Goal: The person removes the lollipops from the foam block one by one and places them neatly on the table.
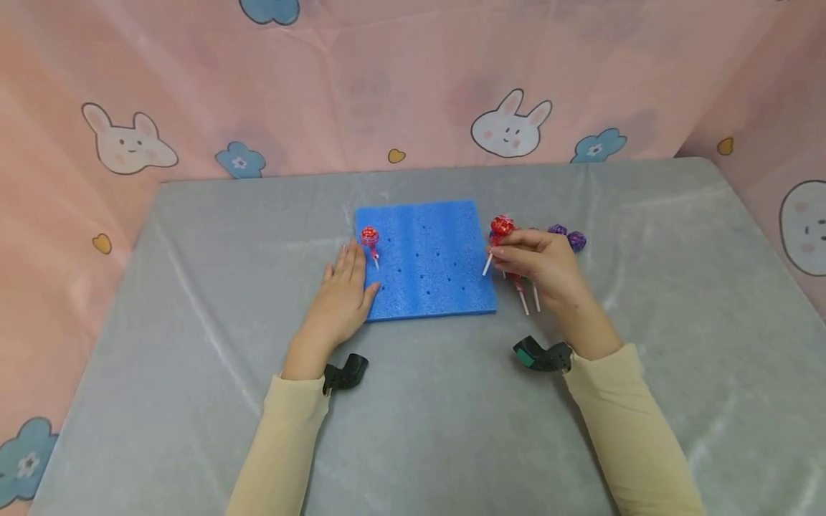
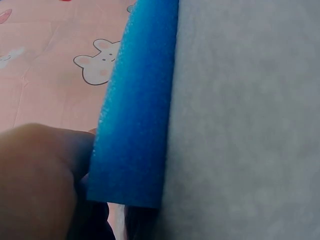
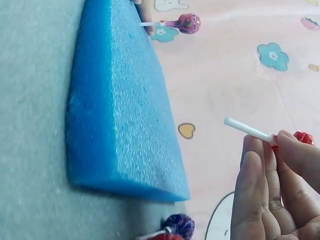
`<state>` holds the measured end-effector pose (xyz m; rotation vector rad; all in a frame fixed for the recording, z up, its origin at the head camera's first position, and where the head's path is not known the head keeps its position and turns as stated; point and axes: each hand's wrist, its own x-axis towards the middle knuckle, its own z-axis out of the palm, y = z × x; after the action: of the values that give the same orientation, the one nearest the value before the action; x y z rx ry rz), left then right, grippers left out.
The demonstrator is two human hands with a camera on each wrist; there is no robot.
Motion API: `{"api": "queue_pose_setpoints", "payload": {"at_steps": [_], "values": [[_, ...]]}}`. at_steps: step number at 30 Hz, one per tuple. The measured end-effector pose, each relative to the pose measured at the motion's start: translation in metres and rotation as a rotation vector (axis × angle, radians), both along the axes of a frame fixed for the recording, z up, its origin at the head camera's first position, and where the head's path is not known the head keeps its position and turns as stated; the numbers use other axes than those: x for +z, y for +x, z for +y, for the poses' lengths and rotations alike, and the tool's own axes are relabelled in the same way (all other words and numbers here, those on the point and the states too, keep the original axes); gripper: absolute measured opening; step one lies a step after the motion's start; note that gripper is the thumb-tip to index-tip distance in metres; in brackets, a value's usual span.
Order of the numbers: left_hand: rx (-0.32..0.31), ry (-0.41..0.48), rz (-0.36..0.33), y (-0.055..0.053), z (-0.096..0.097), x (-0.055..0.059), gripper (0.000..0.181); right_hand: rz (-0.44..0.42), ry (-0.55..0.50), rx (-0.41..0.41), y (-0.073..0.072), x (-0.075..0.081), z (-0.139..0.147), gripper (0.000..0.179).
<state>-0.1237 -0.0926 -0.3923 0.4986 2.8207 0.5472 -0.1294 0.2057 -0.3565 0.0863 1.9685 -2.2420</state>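
Blue foam block [image 1: 429, 259] lying flat on the grey-covered desk [image 1: 193, 301], dotted with rows of small holes. Standing upright in one hole near its far left corner, a single red-wrapped lollipop [image 1: 370, 238], stick sunk into the foam; the other holes visible show nothing in them. Seen again in the right wrist view as a pink-red head on a white stick [image 3: 175, 23] rising from the block [image 3: 120, 110]. Left hand [image 1: 345, 290] resting flat at the block's left edge, fingers straight and together, fingertips just beside the planted lollipop, thumb against the foam side; gripping nothing. In the left wrist view, only the foam edge [image 2: 135, 110] and part of the hand [image 2: 40, 175], blurred. Right hand [image 1: 538, 261] just right of the block, raised above the desk, fingers curled and pinching a second red lollipop [image 1: 501, 228] by its white stick, head up, stick end angled down toward the foam's right edge. Beneath and beside that hand, more lollipops lying on the desk: red ones with sticks [image 1: 524, 297] showing under the wrist, purple ones [image 1: 568, 236] just beyond the knuckles.
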Motion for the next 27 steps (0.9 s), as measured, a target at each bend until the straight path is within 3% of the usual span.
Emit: {"api": "queue_pose_setpoints", "payload": {"at_steps": [15,27], "values": [[0.002,-0.002,-0.010,0.001,0.001,0.001,0.065,0.097,-0.083,-0.004,0.021,-0.003,0.045,0.027],[0.006,0.000,-0.013,0.000,0.000,0.002,0.065,0.033,-0.040,-0.059,0.036,0.002,0.085,0.021]]}}
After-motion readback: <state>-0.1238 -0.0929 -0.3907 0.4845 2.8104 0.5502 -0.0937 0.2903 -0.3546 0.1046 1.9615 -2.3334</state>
